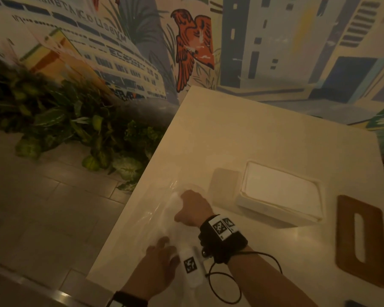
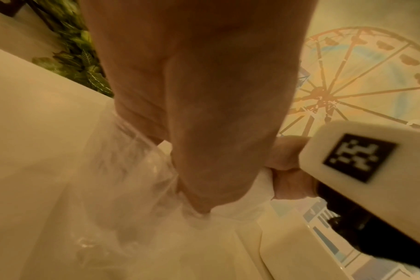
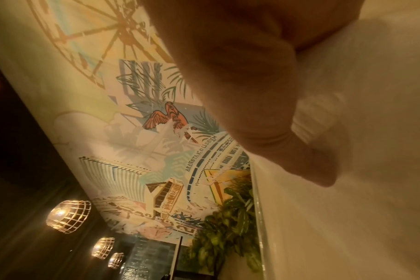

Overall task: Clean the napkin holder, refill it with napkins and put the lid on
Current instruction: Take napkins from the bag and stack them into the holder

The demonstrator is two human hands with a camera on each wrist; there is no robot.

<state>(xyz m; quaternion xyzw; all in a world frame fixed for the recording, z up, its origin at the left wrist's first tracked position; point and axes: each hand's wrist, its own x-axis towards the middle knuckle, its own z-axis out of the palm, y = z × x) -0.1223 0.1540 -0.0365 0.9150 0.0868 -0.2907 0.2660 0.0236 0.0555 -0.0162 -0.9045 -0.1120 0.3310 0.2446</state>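
The white napkin holder (image 1: pixel 275 214) stands open on the table, a flat stack of white napkins (image 1: pixel 279 187) filling it to the rim. Its brown wooden lid (image 1: pixel 345 240), with a long slot, lies flat on the table to the right of it. At the table's left edge lies a clear plastic bag (image 1: pixel 151 218) (image 2: pixel 132 180) with more white napkins (image 2: pixel 259 189) (image 3: pixel 360 132) in it. My right hand (image 1: pixel 193 209) (image 2: pixel 288 170) (image 3: pixel 252 94) grips a bunch of these napkins. My left hand (image 1: pixel 162 251) (image 2: pixel 204 132) holds the bag's crumpled plastic just below it.
The white table (image 1: pixel 231 134) runs back to a painted mural wall. Leafy green plants (image 1: pixel 75 129) stand on the tiled floor (image 1: pixel 42 207) off the table's left edge. A black cable hangs from my right wrist strap (image 1: pixel 222 235).
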